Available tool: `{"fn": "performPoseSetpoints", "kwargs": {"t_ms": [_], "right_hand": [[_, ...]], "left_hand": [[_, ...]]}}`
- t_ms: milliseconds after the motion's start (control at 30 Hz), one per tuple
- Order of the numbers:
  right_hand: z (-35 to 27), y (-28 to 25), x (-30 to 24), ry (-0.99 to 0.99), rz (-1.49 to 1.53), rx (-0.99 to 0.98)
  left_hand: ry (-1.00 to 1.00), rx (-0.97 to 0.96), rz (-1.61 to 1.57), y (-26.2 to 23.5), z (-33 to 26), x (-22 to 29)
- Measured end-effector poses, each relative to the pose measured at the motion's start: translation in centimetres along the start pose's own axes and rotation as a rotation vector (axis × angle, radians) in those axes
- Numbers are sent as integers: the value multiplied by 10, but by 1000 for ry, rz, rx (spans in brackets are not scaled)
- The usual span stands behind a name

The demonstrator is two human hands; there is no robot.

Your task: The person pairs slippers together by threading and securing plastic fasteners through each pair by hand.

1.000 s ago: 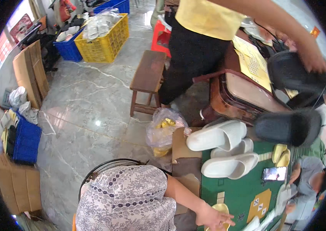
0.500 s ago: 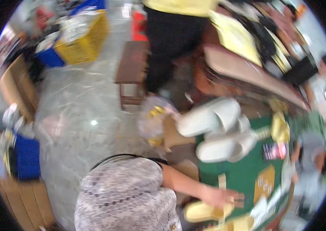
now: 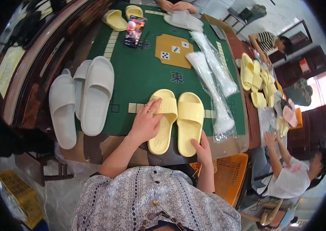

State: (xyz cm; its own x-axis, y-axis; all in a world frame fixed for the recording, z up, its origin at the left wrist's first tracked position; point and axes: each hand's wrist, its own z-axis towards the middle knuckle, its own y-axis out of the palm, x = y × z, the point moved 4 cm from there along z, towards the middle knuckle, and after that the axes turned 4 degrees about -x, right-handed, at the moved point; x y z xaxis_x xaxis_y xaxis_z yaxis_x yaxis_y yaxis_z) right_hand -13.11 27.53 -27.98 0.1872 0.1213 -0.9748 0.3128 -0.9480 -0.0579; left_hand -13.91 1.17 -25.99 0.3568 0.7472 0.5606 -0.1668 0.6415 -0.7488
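Note:
Two pale yellow slippers lie side by side in front of me at the near edge of the green table mat (image 3: 140, 77), toes pointing away. My left hand (image 3: 146, 121), with a ring on one finger, rests its fingers over the strap of the left yellow slipper (image 3: 162, 133), with the thumb by the strap's opening. At the heel of the right yellow slipper (image 3: 190, 121), my right hand (image 3: 203, 149) pinches the rim, thumb on top and the other fingers mostly hidden below.
White slippers (image 3: 98, 96) lie to the left. Clear-wrapped white bundles (image 3: 212, 77) lie at right. Farther off are a lit phone (image 3: 135, 30), more yellow slippers (image 3: 115, 20) and another person's hands (image 3: 177, 5). An orange crate (image 3: 230, 175) stands below the table; people work at right.
The view has swung from the floor on the left round to the table. Earlier one hand was stretched over a yellow slipper; now both my hands are on the pair.

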Motion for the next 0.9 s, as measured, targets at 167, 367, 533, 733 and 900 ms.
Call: {"fn": "performPoseSetpoints", "kwargs": {"t_ms": [167, 367, 533, 733, 900], "right_hand": [[4, 17, -7, 36, -358, 49], [-2, 16, -28, -121, -927, 325], [-29, -49, -13, -322, -510, 690], [-40, -119, -2, -261, -595, 890], [-17, -137, 11, -217, -681, 849]], "left_hand": [[-51, 92, 57, -4, -4, 3], [-71, 57, 52, -1, -3, -1], [-65, 62, 48, 0, -3, -2], [-76, 51, 95, -2, -4, 3], [-70, 45, 76, -1, -4, 2]]}}
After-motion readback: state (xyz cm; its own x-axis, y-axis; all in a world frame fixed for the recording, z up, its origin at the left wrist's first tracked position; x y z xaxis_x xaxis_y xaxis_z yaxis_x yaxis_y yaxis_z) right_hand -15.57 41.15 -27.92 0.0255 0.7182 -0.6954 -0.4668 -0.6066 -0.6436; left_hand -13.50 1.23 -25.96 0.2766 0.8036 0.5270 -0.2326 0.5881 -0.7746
